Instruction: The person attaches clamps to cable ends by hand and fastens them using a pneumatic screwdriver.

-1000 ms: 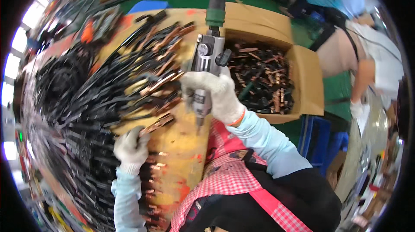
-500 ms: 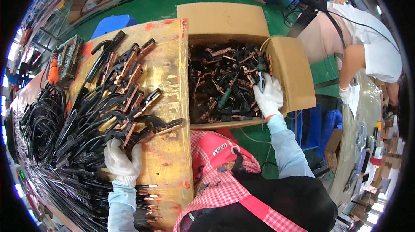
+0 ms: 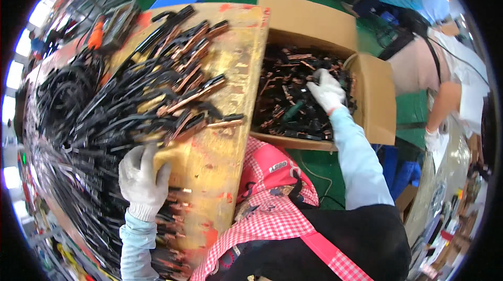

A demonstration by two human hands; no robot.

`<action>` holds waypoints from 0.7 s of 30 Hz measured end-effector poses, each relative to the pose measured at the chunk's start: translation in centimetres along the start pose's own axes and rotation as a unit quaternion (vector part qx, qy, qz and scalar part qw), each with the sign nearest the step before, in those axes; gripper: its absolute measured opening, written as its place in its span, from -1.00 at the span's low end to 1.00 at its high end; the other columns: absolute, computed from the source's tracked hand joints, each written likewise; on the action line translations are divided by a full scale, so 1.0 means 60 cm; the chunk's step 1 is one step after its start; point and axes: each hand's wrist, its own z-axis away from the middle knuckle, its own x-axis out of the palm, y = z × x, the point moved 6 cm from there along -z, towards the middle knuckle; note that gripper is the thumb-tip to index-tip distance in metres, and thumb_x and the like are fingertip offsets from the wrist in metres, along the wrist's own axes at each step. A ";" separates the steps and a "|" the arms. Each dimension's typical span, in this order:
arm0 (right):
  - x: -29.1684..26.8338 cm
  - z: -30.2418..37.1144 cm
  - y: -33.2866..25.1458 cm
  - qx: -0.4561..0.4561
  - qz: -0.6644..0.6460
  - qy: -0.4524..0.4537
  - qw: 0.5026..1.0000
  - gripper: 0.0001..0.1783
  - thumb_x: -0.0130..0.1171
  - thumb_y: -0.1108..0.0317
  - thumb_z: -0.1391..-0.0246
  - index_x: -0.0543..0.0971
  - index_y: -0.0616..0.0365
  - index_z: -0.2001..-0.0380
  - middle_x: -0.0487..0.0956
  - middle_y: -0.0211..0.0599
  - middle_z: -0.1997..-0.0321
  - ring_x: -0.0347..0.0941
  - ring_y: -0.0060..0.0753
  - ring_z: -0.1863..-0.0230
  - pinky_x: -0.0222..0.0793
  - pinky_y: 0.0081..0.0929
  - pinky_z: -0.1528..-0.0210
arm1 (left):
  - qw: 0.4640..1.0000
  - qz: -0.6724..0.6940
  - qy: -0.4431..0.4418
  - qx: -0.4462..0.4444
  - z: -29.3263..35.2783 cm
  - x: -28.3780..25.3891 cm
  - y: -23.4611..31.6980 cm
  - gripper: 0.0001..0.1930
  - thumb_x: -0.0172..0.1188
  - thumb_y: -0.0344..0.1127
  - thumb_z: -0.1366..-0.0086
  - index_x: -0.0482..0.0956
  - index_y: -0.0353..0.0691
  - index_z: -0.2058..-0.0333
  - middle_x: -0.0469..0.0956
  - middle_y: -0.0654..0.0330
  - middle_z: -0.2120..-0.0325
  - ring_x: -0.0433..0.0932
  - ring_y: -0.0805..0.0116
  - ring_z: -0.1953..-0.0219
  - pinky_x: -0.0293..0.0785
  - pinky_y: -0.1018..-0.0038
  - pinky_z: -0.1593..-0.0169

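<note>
My left hand (image 3: 144,180), in a white glove, is at the near edge of a heap of black cables (image 3: 84,124) on the wooden board. Its fingers and thumb are apart, and nothing shows in them. Beyond it lies a row of black clamps with copper-coloured jaws (image 3: 191,97). My right hand (image 3: 329,92), gloved too, reaches down into an open cardboard box (image 3: 380,103) full of similar loose clamps (image 3: 285,90). Its fingers curl among them, and what they grip is hidden. A green handle (image 3: 292,111) lies among those clamps.
An orange-handled tool (image 3: 96,35) and a small metal crate (image 3: 119,24) are at the board's far left. Past the box, a person in white (image 3: 461,50) bends at another table (image 3: 453,150). Blue bins (image 3: 403,171) stand below on the right.
My view has shifted. My left hand has drawn back from the clamps and its fingers have spread. My right hand has moved left and farther into the box; the green-handled tool at its fingers no longer shows.
</note>
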 end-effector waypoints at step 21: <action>-0.046 0.259 -0.297 -0.140 -0.538 -0.336 0.760 -0.64 0.16 0.21 -0.26 0.62 0.33 0.10 0.67 -0.27 0.21 0.56 -0.57 0.32 0.51 -0.56 0.23 | 0.938 -0.074 -0.325 0.092 0.066 0.007 -0.039 -0.58 0.29 0.09 -0.05 0.53 -0.11 0.29 0.53 0.21 0.33 0.52 0.13 0.10 0.36 0.18 -0.14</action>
